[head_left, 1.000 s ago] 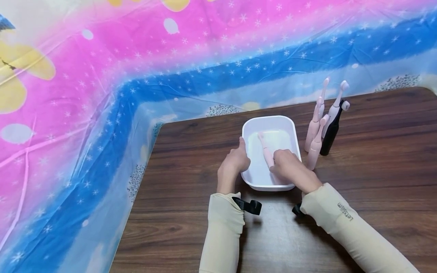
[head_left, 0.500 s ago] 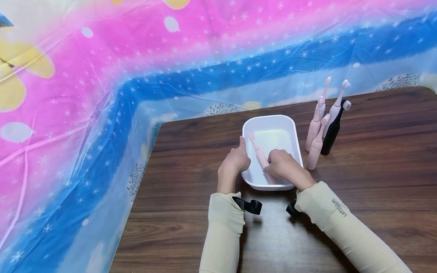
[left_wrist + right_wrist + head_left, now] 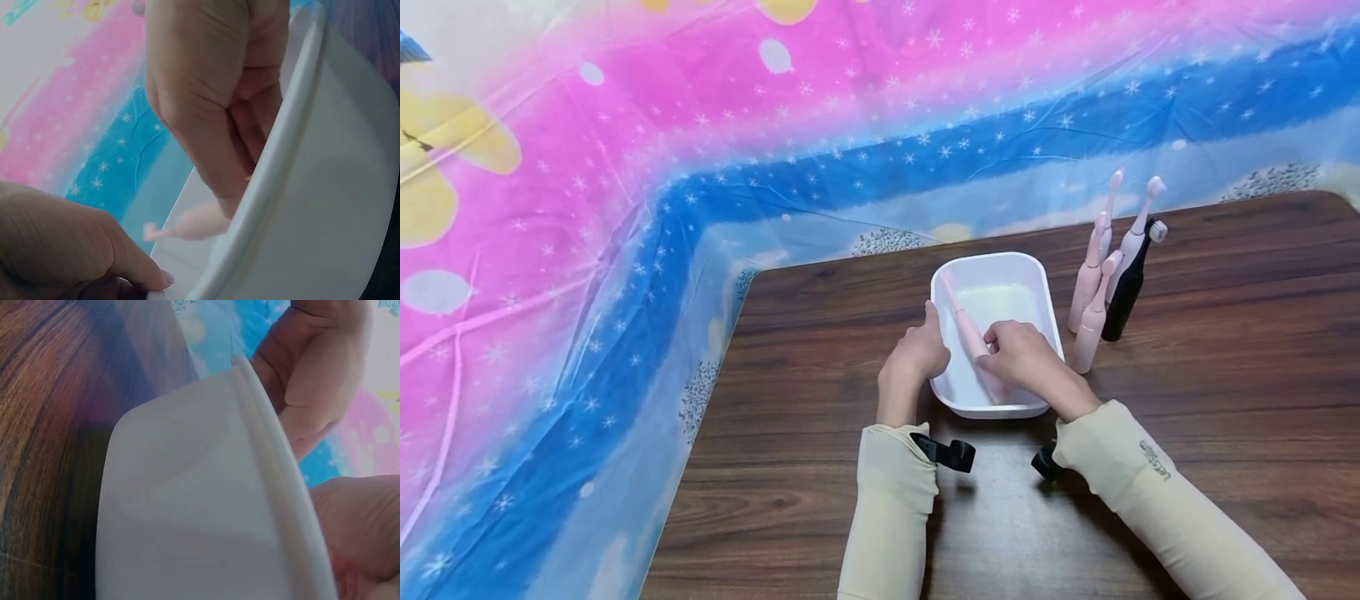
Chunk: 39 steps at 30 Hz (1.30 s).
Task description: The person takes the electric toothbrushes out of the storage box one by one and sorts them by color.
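A pink electric toothbrush (image 3: 967, 331) lies slantwise inside the white plastic tub (image 3: 992, 410), its head toward the far left corner. My right hand (image 3: 1026, 358) reaches over the tub's right side and holds the brush's handle between thumb and fingers. In the left wrist view, that right hand (image 3: 206, 94) dips behind the rim and covers the handle's lower end, while the brush head (image 3: 151, 232) shows. My left hand (image 3: 916, 354) grips the tub's left rim, one finger lying straight along it. Beyond the tub wall (image 3: 181, 487), the right wrist view shows both hands.
Several electric toothbrushes stand upright close together right of the tub, among them a black one (image 3: 1126, 292) and a pink one (image 3: 1091, 333) in front. The wooden table (image 3: 790, 417) ends at the back against a patterned cloth (image 3: 850, 150).
The toothbrush in the tub has shifted left, its head now at the far left corner. My right hand has moved slightly left with it. My left hand has stayed on the rim.
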### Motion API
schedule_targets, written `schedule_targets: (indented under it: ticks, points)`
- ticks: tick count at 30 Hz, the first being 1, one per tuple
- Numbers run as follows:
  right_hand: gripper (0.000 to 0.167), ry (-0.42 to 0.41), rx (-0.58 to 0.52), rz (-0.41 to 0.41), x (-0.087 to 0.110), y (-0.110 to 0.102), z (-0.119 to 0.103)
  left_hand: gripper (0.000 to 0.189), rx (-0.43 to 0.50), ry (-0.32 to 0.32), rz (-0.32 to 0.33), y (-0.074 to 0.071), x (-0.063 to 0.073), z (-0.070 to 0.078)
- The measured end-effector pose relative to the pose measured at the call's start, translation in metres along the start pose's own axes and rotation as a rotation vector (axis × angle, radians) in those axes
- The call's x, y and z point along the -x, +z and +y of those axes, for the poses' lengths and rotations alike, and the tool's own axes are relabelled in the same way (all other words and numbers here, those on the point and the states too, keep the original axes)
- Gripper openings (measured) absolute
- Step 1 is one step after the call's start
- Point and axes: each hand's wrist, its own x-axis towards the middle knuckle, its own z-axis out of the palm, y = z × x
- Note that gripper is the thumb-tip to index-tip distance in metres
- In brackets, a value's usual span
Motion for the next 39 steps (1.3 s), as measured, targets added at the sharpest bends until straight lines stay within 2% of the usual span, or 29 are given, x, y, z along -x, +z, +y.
schedule_targets:
  ticks: [13,24,33,39]
  points:
    - [0.032,-0.109,-0.112,0.207,0.027,-0.018,-0.01,0.073,-0.005,-0.019,-0.009,0.001,-0.001,0.002]
    - [0.033,-0.167,-0.173,0.288,0.051,-0.036,-0.019,0.072,-0.006,-0.03,-0.024,0.001,-0.002,0.003]
    - [0.033,-0.183,-0.238,0.319,0.066,-0.043,-0.014,0.072,0.004,-0.039,-0.031,0.0,-0.001,0.004]
    - [0.028,-0.228,-0.246,0.396,0.077,-0.045,-0.007,0.072,0.005,-0.038,-0.023,0.001,0.001,0.005]
